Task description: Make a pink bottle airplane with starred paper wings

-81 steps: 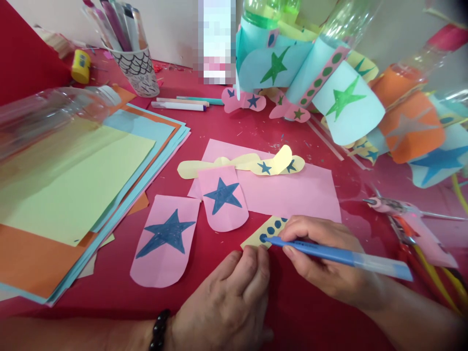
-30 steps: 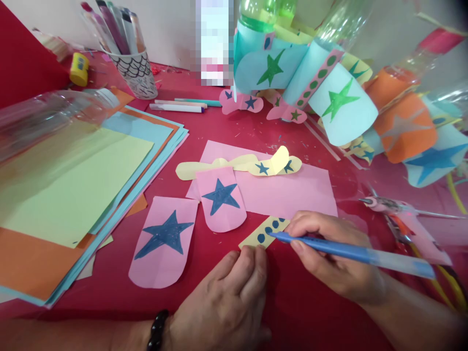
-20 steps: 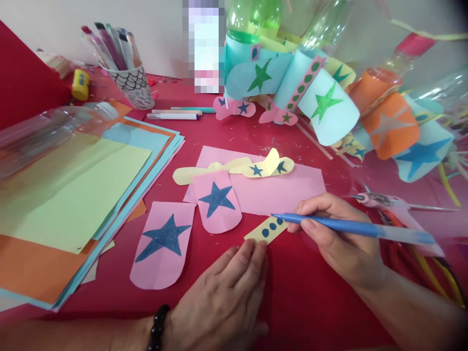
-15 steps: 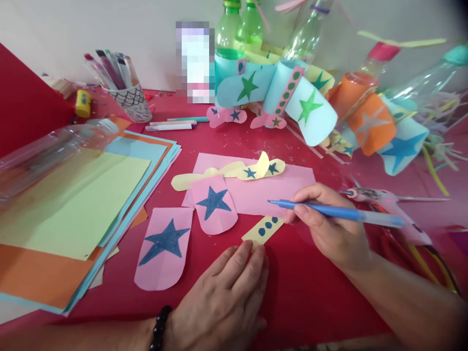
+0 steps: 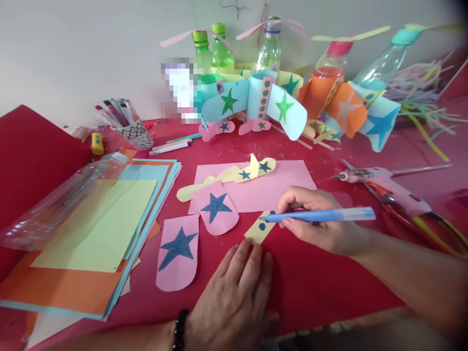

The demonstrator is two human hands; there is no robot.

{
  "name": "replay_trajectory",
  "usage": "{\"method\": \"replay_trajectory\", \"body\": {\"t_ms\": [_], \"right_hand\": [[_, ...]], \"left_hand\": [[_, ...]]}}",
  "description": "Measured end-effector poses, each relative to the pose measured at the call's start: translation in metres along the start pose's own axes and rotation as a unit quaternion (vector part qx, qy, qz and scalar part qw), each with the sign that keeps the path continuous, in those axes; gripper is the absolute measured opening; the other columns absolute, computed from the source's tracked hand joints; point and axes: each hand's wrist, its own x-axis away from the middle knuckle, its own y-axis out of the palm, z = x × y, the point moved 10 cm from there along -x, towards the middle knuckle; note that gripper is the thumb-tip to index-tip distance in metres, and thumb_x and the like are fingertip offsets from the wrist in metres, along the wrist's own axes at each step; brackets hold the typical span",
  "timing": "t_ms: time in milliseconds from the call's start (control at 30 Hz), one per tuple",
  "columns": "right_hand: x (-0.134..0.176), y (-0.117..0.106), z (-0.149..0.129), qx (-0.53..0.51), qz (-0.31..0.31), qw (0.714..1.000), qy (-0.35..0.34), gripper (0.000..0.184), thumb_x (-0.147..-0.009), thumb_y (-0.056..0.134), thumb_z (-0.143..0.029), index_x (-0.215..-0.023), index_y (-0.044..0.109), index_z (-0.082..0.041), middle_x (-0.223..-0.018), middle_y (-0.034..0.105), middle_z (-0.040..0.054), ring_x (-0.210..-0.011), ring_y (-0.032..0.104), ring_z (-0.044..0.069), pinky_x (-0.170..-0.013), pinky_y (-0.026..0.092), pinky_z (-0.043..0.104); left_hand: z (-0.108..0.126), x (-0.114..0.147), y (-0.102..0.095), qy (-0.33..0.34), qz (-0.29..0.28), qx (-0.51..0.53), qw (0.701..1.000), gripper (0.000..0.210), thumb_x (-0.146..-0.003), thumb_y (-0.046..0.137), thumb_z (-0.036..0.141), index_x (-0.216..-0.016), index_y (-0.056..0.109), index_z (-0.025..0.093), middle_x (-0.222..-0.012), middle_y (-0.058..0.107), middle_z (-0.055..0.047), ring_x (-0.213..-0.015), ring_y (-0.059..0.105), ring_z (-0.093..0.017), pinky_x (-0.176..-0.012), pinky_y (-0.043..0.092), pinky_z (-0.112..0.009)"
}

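Moved off the pink paper sheet (image 5: 285, 185), the slim blue felt-tip pen (image 5: 321, 215) now points at the blue-dotted pale-yellow paper strip (image 5: 255, 233) on the red bench (image 5: 321, 287). Black-patterned white cup (image 5: 137, 136) holds markers (image 5: 116, 112). Right hand (image 5: 325, 235) pinches the pen, leaning inward; left hand (image 5: 236, 292), palm down, grips nothing, fingers pressing the strip's near end.

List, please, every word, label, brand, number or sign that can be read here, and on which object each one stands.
None can be read.
Blue pen, in the right hand: any print is too blurred to read.
Yellow container: dark marking, too small to read.
Bright upright object: pixelated, unreadable.
Stars and blue dots: drawn shapes, not writing.
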Motion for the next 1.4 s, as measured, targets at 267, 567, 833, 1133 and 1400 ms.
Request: {"method": "replay_trajectory", "body": {"t_ms": [267,567,833,1133,1400], "right_hand": [[-0.002,0.009,-0.011,0.027,-0.021,0.999,-0.029,0.008,-0.080,0.056,-0.012,-0.084,0.059,-0.019,-0.070,0.058,-0.0024,-0.058,0.050,0.010,-0.053,0.043,0.022],[0.004,-0.020,-0.002,0.015,0.083,0.996,-0.021,0.007,-0.089,0.059,-0.018,-0.089,0.064,-0.022,-0.082,0.066,0.0019,-0.070,0.061,0.016,-0.062,0.048,0.029],[0.007,-0.029,0.004,-0.032,0.127,0.991,-0.005,0.006,-0.092,0.058,-0.025,-0.088,0.062,-0.023,-0.077,0.062,0.0015,-0.070,0.059,0.017,-0.063,0.048,0.031],[0.010,0.021,-0.022,0.117,-0.032,0.991,-0.065,0.012,-0.080,0.057,-0.011,-0.084,0.056,-0.023,-0.066,0.061,-0.0021,-0.055,0.055,0.013,-0.054,0.045,0.027],[0.014,0.040,-0.017,0.175,-0.077,0.979,-0.070,0.017,-0.083,0.055,-0.010,-0.087,0.051,-0.025,-0.068,0.064,-0.0010,-0.055,0.059,0.015,-0.053,0.047,0.029]], "left_hand": [[0.001,-0.003,0.005,0.015,-0.010,0.022,1.000,0.062,-0.100,0.042,0.051,-0.139,0.051,0.003,-0.138,0.057,-0.021,-0.129,0.052,-0.039,-0.100,0.051,-0.050],[-0.002,-0.003,0.003,0.019,0.006,-0.004,1.000,0.060,-0.099,0.044,0.052,-0.143,0.048,0.011,-0.140,0.056,-0.018,-0.130,0.050,-0.036,-0.104,0.044,-0.048],[0.003,0.005,-0.001,-0.019,0.082,-0.023,0.996,0.057,-0.094,0.053,0.055,-0.135,0.055,0.016,-0.128,0.063,-0.011,-0.124,0.049,-0.035,-0.108,0.032,-0.055],[0.012,0.007,0.001,0.027,0.047,-0.072,0.996,0.053,-0.098,0.048,0.046,-0.139,0.051,0.013,-0.136,0.057,-0.015,-0.126,0.048,-0.039,-0.103,0.037,-0.057],[0.009,0.003,-0.002,-0.012,0.045,-0.051,0.998,0.038,-0.102,0.038,0.025,-0.134,0.057,0.019,-0.133,0.059,-0.007,-0.122,0.054,-0.033,-0.100,0.044,-0.051]]}}
